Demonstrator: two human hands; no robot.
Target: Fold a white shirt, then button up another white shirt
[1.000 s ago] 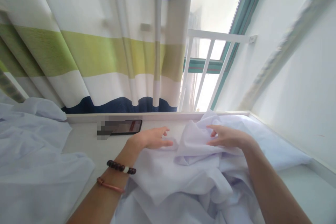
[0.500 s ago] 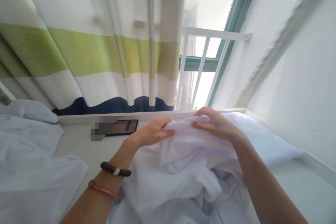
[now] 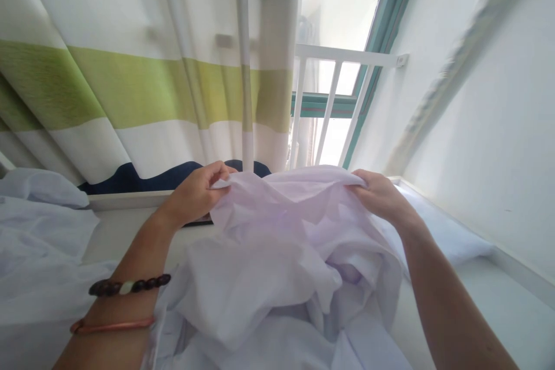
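Two bare hands (image 3: 200,191) (image 3: 380,195) and one crumpled white cloth (image 3: 260,269) are central; one dark beaded bracelet (image 3: 125,287) and one copper-coloured bangle (image 3: 115,325), lower left.

Home interior: banded curtain (image 3: 143,89), window (image 3: 340,17)

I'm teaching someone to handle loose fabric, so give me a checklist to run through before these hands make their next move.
1. Bare left hand grips the crumpled white cloth: ok, it pinches the raised edge.
2. Bare right hand grips it too: ok, it pinches that edge farther right.
3. Cloth smooth below the hands: not ok, it is bunched in loose folds.
4. Flat dark-edged object fully in sight: not ok, only a small part shows beside the cloth.
5. Cloth apart from the heaped white fabric at left: cannot tell, the bare left arm partly blocks the view between them.
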